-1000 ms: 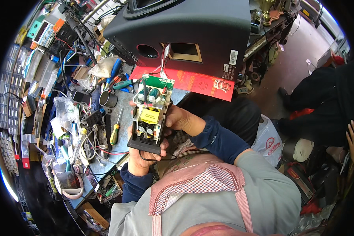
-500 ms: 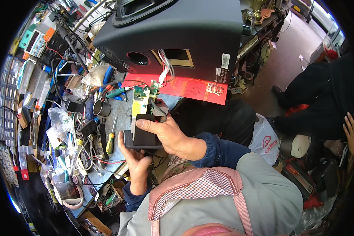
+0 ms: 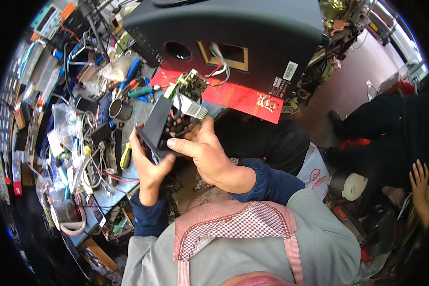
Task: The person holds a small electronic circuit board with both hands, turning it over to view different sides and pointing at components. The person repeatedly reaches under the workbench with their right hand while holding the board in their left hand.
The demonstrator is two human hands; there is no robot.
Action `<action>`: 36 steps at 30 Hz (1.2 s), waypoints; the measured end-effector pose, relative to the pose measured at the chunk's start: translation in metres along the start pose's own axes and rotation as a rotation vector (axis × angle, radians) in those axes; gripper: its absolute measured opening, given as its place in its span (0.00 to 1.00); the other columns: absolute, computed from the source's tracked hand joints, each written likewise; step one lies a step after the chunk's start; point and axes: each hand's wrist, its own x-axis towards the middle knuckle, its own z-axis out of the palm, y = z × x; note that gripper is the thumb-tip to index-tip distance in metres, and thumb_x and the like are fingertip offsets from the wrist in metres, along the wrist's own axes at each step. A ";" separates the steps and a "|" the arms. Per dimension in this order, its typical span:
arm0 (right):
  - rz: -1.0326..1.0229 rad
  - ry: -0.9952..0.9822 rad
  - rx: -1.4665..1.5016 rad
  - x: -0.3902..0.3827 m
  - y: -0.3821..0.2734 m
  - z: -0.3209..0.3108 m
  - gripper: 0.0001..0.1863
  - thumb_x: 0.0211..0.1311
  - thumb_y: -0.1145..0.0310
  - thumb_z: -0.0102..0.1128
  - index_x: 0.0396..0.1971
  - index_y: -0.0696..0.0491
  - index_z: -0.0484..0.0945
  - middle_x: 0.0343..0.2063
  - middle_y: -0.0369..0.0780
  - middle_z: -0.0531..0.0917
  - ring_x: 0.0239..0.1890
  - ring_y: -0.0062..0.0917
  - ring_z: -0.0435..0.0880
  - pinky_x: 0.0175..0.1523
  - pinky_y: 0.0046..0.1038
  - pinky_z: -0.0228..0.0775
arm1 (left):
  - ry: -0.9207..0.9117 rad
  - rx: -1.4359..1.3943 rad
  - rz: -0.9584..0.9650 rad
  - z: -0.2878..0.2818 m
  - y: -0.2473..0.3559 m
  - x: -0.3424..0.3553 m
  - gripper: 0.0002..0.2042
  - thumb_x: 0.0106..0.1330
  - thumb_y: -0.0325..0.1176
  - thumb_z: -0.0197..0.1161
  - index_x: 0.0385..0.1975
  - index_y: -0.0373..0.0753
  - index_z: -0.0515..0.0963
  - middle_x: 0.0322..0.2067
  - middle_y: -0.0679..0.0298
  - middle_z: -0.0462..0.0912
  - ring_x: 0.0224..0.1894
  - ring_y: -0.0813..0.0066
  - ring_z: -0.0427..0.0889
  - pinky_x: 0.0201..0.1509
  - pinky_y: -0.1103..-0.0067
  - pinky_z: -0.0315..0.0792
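Both hands hold a speaker amplifier module, a black panel (image 3: 156, 125) with a green circuit board (image 3: 191, 86) and a silver finned heat sink (image 3: 190, 107). My left hand (image 3: 150, 168) grips the panel's lower left edge, fingers behind it. On the near right side, my right hand (image 3: 213, 155) pinches the unit with its thumb across the front; some fingertips are hidden. Dark leads bunch inside the module. Wires (image 3: 220, 59) run between the board and a rectangular cutout in the black speaker cabinet (image 3: 267, 45) just beyond.
A red printed card (image 3: 245, 101) lies under the cabinet. On the cluttered bench at left are a yellow-green screwdriver (image 3: 125, 156), a metal cup (image 3: 120, 109), tangled cables (image 3: 86, 164) and pliers (image 3: 131, 71). At right, another person's hand (image 3: 419, 183) rests near dark clothing.
The module has turned and tilted, so its heat sink and inner leads now face me. My left hand has shifted up along the panel. The view has swung slightly left.
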 end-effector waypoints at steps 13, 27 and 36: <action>-0.118 -0.351 -0.893 -0.012 -0.036 -0.127 0.23 0.71 0.76 0.73 0.63 0.59 0.78 0.49 0.42 0.89 0.52 0.28 0.91 0.60 0.33 0.83 | -0.121 -0.780 -0.421 -0.032 -0.054 0.072 0.38 0.76 0.56 0.60 0.75 0.30 0.71 0.64 0.49 0.86 0.61 0.53 0.89 0.60 0.54 0.88; 0.137 -0.268 -1.731 0.070 -0.027 -0.255 0.23 0.65 0.60 0.79 0.56 0.55 0.88 0.35 0.41 0.90 0.37 0.35 0.90 0.45 0.38 0.81 | -0.077 -0.383 -0.244 -0.019 -0.035 0.101 0.31 0.74 0.53 0.66 0.70 0.39 0.77 0.46 0.70 0.86 0.41 0.84 0.80 0.42 0.83 0.71; 0.036 -0.215 -1.905 0.085 -0.009 -0.257 0.23 0.65 0.58 0.78 0.55 0.56 0.88 0.46 0.49 0.92 0.49 0.45 0.92 0.57 0.44 0.83 | -0.037 -0.317 -0.184 -0.014 -0.037 0.102 0.31 0.75 0.50 0.67 0.72 0.38 0.77 0.44 0.67 0.85 0.43 0.82 0.81 0.45 0.83 0.73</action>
